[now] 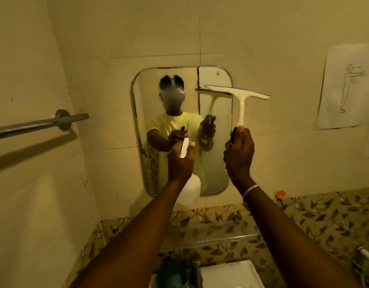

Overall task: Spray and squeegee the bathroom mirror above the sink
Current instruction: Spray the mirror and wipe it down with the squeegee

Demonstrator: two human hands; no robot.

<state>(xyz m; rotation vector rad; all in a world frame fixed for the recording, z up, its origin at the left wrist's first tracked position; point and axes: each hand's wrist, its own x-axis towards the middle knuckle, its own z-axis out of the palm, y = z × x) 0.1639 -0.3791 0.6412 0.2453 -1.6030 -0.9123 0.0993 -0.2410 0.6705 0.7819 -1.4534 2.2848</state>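
A rounded rectangular mirror (217,163) hangs on the tiled wall, showing a person in a yellow shirt. My left hand (180,161) grips a white spray bottle (190,189), its nozzle pointed at the mirror's lower middle. My right hand (239,154) holds a white squeegee (241,100) upright by its handle. The blade stands level, near the mirror's upper right edge, and overhangs the wall to the right. Whether the blade touches the glass I cannot tell.
A chrome towel bar (40,123) juts from the left wall. Paper sheets (343,88) are stuck to the wall at right. Below are a glass shelf (221,239), a faucet (195,267) and the white sink (231,275). A leaf-patterned tile band (324,215) runs under the mirror.
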